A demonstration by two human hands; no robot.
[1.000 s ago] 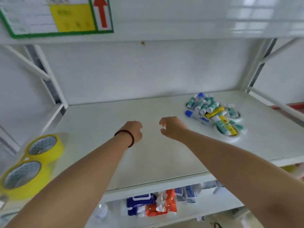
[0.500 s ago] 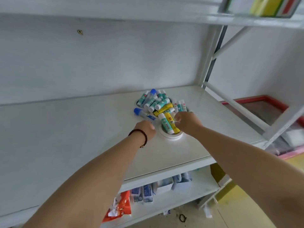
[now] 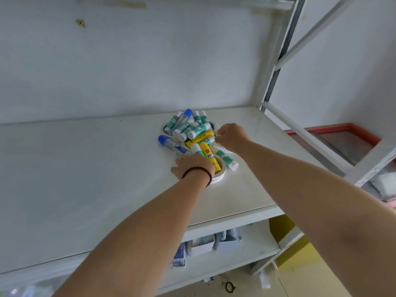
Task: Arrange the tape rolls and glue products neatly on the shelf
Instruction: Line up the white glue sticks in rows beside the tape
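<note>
A pile of glue sticks point(image 3: 190, 129), teal, yellow and blue-capped, lies on white tape rolls on the white shelf point(image 3: 85, 179). One blue-capped glue tube point(image 3: 171, 145) sticks out to the left. My left hand point(image 3: 194, 168), with a dark bead bracelet at the wrist, rests over the pile's near edge and the nearest white tape roll point(image 3: 220, 173); its fingertips are hidden. My right hand point(image 3: 232, 136) is at the pile's right side, thumb and fingers curled and pinching the rim of another white tape roll point(image 3: 218, 135).
A grey upright post point(image 3: 276, 67) and a slanted white brace point(image 3: 300, 136) bound the shelf on the right. The lower shelf point(image 3: 235, 256) holds several packets. A red-rimmed tray point(image 3: 351, 144) lies beyond the brace.
The view has swung right, so the yellow tape rolls on the left are out of sight. Both hands have moved from mid-shelf onto the glue and tape pile.
</note>
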